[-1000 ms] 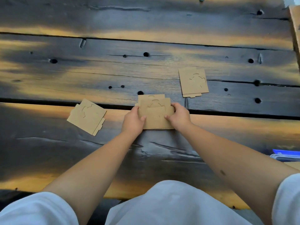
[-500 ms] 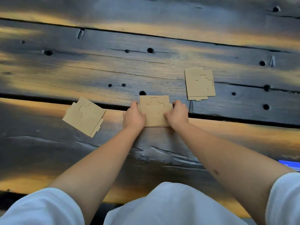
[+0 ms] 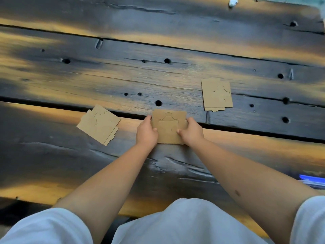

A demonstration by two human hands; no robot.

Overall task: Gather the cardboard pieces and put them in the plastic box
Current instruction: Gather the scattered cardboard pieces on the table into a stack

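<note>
A stack of brown cardboard pieces (image 3: 168, 127) lies on the dark wooden table in front of me. My left hand (image 3: 146, 132) grips its left edge and my right hand (image 3: 190, 132) grips its right edge, thumbs on top. A second pile of cardboard pieces (image 3: 99, 124) lies tilted to the left. A third pile of cardboard (image 3: 216, 94) lies farther back on the right. A blue and clear plastic edge (image 3: 312, 181), possibly the plastic box, shows at the right border.
The wooden table (image 3: 123, 76) has gaps between planks and several dark holes. A small white scrap (image 3: 233, 1) lies at the far edge. My white-clad lap fills the bottom of the view.
Both hands have pushed the middle cardboard pieces together into a tighter stack. The view has shifted slightly; the other two piles have stayed where they were.
</note>
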